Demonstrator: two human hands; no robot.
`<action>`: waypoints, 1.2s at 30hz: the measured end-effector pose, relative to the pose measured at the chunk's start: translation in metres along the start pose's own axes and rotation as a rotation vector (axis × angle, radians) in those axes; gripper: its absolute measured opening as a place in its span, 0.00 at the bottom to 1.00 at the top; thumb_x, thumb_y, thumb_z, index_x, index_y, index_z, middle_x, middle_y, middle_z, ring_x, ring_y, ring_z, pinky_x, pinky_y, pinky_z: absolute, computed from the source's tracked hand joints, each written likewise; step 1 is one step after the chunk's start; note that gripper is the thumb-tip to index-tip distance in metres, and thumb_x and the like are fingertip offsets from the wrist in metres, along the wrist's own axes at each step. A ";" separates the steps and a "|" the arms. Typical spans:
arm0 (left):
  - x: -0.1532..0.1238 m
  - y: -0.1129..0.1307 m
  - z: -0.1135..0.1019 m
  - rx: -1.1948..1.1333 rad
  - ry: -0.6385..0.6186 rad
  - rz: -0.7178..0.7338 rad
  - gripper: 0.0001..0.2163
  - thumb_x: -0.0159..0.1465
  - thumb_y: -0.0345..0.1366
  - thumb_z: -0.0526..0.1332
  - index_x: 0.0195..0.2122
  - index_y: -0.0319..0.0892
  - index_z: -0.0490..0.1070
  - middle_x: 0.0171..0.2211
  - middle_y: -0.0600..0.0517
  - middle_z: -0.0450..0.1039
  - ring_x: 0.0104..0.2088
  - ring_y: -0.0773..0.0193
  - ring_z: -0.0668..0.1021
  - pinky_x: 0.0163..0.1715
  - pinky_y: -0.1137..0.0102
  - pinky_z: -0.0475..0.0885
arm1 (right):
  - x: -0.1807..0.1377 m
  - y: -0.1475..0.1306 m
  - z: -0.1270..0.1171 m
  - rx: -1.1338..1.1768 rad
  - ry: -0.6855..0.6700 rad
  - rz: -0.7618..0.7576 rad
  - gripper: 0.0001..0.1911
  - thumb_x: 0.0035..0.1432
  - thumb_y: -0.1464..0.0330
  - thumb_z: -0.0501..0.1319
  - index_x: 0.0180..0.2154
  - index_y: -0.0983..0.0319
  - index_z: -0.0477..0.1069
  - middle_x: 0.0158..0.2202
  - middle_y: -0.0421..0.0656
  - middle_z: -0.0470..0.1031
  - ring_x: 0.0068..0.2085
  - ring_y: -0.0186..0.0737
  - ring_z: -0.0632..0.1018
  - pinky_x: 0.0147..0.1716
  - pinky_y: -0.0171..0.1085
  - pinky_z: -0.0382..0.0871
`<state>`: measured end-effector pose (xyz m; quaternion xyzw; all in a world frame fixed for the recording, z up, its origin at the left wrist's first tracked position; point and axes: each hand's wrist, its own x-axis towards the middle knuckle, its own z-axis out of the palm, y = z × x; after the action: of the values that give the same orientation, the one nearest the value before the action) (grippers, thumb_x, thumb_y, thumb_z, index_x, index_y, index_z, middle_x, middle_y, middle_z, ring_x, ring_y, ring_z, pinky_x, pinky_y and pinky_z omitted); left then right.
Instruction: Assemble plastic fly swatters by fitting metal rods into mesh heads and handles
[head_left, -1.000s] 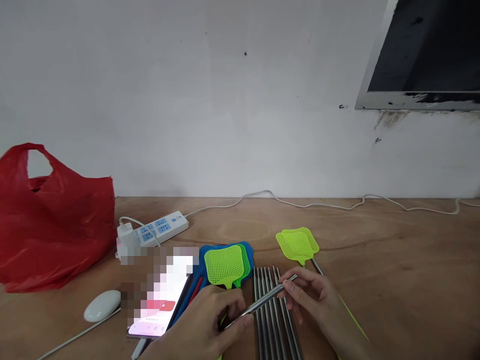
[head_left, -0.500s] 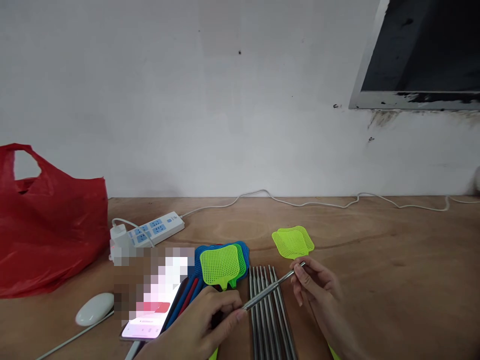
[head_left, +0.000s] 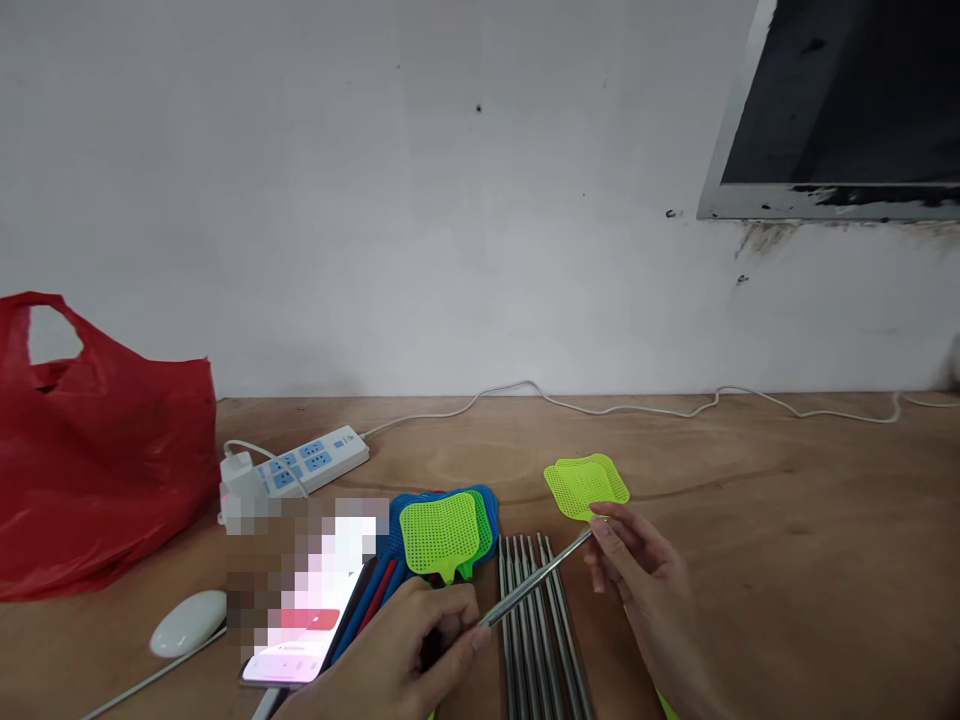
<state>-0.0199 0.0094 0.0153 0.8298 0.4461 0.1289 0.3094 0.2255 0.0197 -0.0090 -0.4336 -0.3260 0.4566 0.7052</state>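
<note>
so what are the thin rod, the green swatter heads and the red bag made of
Thin rod, between left hand and right hand: looks like steel, silvery and smooth, with a bright glint along it. Green swatter heads: probably moulded plastic, matte neon green, pierced in a fine grid. Red bag: thin plastic film, slightly glossy, crumpled, loop handles.

red bag (head_left: 97, 450), lime mesh swatter (head_left: 587, 485), silver rods (head_left: 536, 630), blue swatters (head_left: 397, 560).
</note>
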 end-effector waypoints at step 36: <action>0.000 0.001 0.005 0.115 0.105 0.120 0.17 0.73 0.43 0.46 0.26 0.45 0.57 0.22 0.55 0.64 0.25 0.62 0.68 0.28 0.68 0.58 | -0.029 -0.004 -0.009 -0.391 -0.435 0.016 0.26 0.54 0.65 0.63 0.55 0.61 0.76 0.19 0.31 0.44 0.21 0.31 0.48 0.22 0.34 0.43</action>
<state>-0.0164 0.0072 0.0124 0.8637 0.4178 0.1644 0.2291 0.2234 -0.0108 -0.0110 -0.4558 -0.5480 0.4730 0.5179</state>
